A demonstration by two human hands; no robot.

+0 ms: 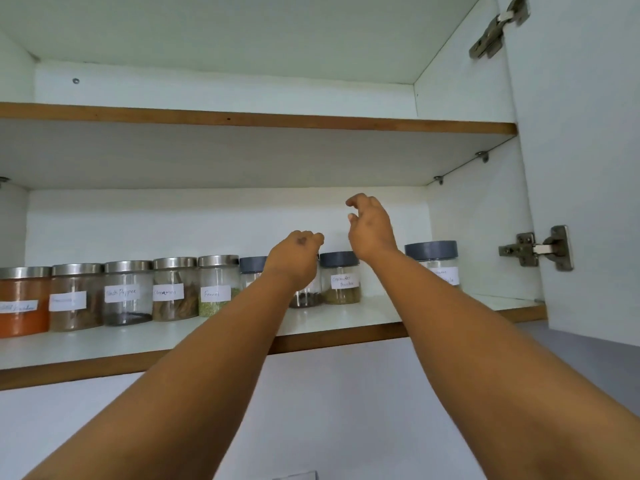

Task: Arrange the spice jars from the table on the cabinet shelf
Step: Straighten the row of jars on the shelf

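A row of labelled spice jars stands on the lower cabinet shelf (pixel 349 318). From the left come an orange powder jar (pixel 20 306), a brown one (pixel 74 303), black pepper (pixel 128 299), cinnamon (pixel 175 292) and fennel (pixel 218 289), all steel-lidded. Grey lids top a part-hidden jar (pixel 252 268), the coriander powder jar (pixel 341 282) and a taller jar (pixel 433 258). My left hand (pixel 298 258) curls over the top of a jar with dark contents (pixel 306 300), hiding its lid. My right hand (pixel 370 230) hovers above the coriander jar, fingers loosely curled, holding nothing.
The upper shelf (pixel 242 117) has a brown front edge. The open cabinet door (pixel 588 150) stands at the right with two metal hinges (pixel 536 249). The shelf strip between the coriander jar and the taller jar is bare. A white wall lies below the cabinet.
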